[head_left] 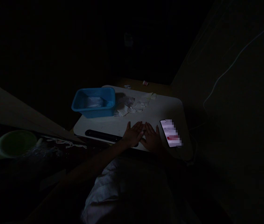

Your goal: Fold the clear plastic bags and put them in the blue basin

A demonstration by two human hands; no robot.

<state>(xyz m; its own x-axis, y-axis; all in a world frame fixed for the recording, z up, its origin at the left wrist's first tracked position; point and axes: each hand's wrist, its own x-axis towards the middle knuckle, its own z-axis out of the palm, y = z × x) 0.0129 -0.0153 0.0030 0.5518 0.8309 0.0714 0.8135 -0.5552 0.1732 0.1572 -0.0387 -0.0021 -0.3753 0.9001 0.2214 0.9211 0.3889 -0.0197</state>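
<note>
Both my hands are over the front part of a small white table [176, 109] in a dark room. My left hand [133, 135] has its fingers stretched out and holds nothing. Beside it, my right hand [152, 138] is also spread with nothing in it; the fingertips of the two hands are close together. A black strip-like object [101, 135] lies along the front edge, partly behind my left hand. To the right of my right hand lies a phone [170, 133] with its screen lit. A blue basin [93, 113] with whitish contents stands at the back left.
Crumpled clear plastic and pale scraps [132, 105] lie right of the basin. A small reddish spool-like item [145, 83] sits behind the table. At far left is a green round container [17, 143]. A thin cable [230, 67] hangs along the right wall.
</note>
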